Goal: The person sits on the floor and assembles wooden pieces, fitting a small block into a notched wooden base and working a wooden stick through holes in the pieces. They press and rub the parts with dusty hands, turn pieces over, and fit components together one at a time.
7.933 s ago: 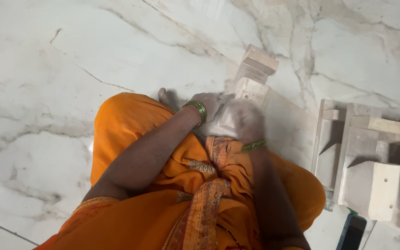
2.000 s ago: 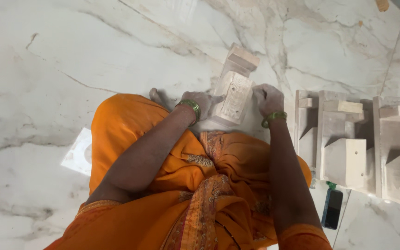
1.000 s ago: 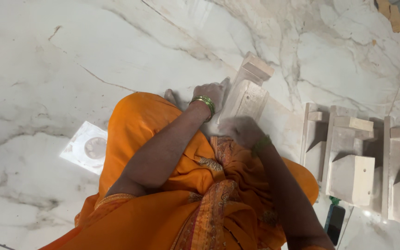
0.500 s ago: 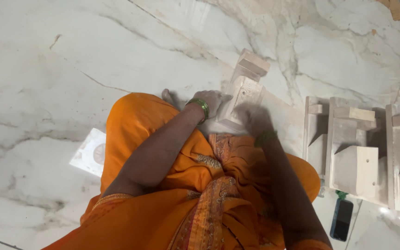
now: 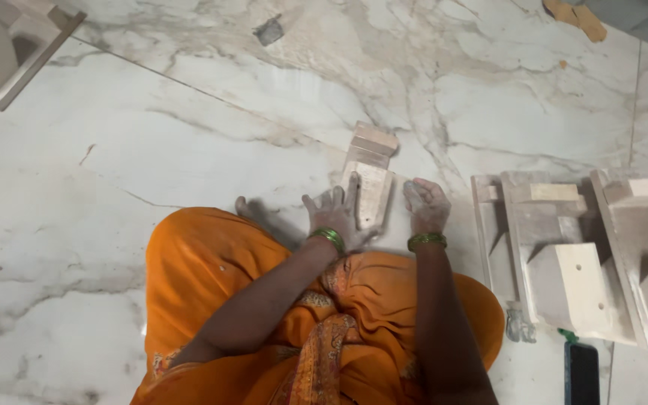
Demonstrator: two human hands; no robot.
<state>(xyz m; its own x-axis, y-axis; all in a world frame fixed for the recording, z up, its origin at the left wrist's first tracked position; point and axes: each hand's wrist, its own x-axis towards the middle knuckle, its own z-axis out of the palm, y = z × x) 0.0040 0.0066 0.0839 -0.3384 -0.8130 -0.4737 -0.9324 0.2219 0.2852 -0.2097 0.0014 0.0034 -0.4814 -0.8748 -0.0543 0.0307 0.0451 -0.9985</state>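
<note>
I sit on a white marble floor [image 5: 151, 150] in an orange garment. A small pale wooden stepped piece [image 5: 370, 176] lies flat on the floor in front of my knees. My left hand [image 5: 334, 214], dusty and wearing a green bangle, rests with fingers spread against the piece's left side. My right hand [image 5: 425, 205], also dusty and bangled, hovers just right of the piece with its fingers curled, apart from it, and I see nothing in it.
Several similar pale wooden assemblies [image 5: 564, 255] lie side by side at the right. A black phone [image 5: 583, 373] lies near the bottom right. Another wooden assembly [image 5: 5, 37] sits at the top left. A brown scrap [image 5: 579, 19] lies far right.
My right hand has come off the wooden piece and moved to its right. My left hand has spread flat beside it. The view has tilted up, so the white square item at left is gone.
</note>
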